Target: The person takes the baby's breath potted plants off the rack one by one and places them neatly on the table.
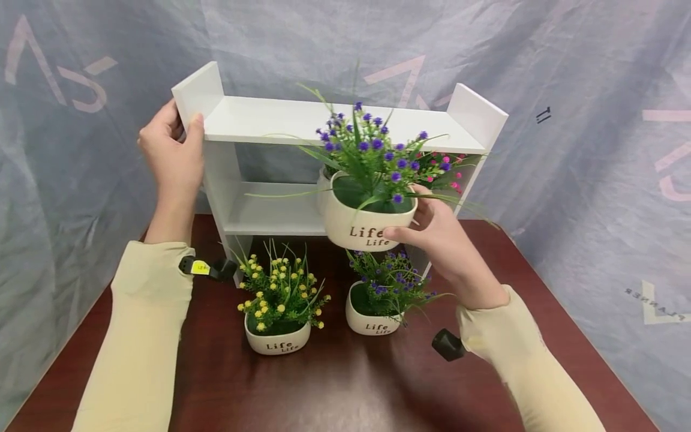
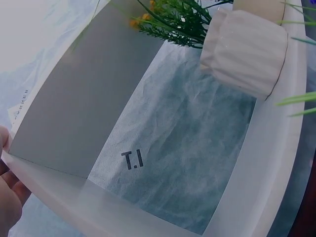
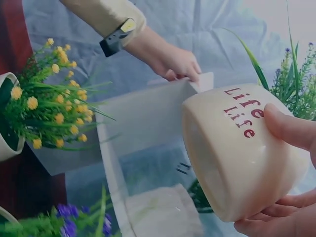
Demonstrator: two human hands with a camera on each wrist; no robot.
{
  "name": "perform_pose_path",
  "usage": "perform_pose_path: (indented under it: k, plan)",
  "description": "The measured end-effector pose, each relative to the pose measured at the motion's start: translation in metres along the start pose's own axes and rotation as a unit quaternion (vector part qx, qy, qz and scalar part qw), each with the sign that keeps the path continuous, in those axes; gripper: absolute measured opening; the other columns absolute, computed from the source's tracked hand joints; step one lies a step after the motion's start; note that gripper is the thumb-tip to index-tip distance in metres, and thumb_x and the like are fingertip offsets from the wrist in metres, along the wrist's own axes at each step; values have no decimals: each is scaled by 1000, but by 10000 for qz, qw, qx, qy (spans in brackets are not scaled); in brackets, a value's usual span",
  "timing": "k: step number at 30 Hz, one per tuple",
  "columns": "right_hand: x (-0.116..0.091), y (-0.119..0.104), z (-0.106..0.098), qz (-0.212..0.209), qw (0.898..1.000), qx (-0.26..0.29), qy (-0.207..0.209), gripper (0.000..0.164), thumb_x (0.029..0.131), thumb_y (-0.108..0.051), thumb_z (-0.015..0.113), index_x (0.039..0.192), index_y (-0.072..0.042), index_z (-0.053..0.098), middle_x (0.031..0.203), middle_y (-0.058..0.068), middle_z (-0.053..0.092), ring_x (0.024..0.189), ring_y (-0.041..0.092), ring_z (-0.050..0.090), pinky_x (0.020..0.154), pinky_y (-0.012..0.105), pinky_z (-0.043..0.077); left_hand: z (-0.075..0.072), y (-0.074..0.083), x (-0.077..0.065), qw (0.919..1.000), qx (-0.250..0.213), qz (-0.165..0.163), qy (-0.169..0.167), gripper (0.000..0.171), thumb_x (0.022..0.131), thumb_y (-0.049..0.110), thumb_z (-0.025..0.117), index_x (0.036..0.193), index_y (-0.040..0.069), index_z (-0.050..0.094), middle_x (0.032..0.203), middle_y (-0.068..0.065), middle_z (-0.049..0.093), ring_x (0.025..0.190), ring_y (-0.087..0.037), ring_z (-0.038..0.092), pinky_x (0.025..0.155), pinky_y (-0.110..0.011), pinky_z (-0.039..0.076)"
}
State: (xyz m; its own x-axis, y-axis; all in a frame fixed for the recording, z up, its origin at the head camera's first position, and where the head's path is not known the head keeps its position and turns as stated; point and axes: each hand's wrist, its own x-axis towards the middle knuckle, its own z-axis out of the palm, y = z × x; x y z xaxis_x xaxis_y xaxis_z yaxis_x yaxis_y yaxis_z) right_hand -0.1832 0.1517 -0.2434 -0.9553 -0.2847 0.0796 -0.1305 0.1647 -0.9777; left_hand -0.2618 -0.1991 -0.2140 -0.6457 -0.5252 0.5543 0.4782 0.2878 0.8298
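Note:
My right hand (image 1: 439, 237) holds a cream oval flowerpot (image 1: 367, 225) with purple artificial flowers in front of the white shelf unit (image 1: 270, 117). The thumb lies on the front by the "Life" lettering; in the right wrist view the other fingers support the pot (image 3: 237, 158) from the opposite side. My left hand (image 1: 175, 150) grips the unit's upper left side panel, thumb at the front edge and fingers partly hidden behind. On the middle shelf, a white pot (image 2: 247, 52) is mostly hidden in the head view by the held one; pink flowers (image 1: 445, 161) show behind it at right.
Two more cream pots stand on the dark red table (image 1: 335, 390): one with yellow flowers (image 1: 281, 288) at the shelf's front left, one with purple flowers (image 1: 388, 282) below the held pot. Grey printed cloth (image 1: 583, 120) hangs behind and on both sides.

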Motion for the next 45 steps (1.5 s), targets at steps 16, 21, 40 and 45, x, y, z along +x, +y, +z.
perform_pose_path:
  k: [16,21,40,45]
  plan:
    - [-28,12,-46,-331,9988,220,289,91,87,3,63,155,-8,3,105,-6,73,98,2,68,91,13,48,-4,0,1,9999,76,39,119,33,91,10,63,123,14,67,125,-10,67,107,-8,66,93,-22,53]
    - [-35,23,-61,-819,9943,577,368,47,87,10,61,129,-1,43,93,-2,76,94,9,71,85,18,53,-4,-1,1,9999,102,80,74,33,91,12,64,123,16,67,125,-8,67,108,-7,66,94,-22,52]
    - [-57,75,-111,-1314,9836,1080,593,40,85,22,49,105,-8,65,96,-2,74,92,7,69,83,18,53,-4,-3,3,9997,151,183,86,32,91,11,63,123,14,67,123,-10,68,106,-7,67,92,-21,53]
    - [-62,92,-119,-1302,9809,1286,662,38,86,23,46,100,-7,64,94,-2,74,90,7,68,82,18,53,-5,-2,3,9997,145,178,95,31,91,11,63,122,15,68,123,-9,68,107,-7,67,92,-21,53]
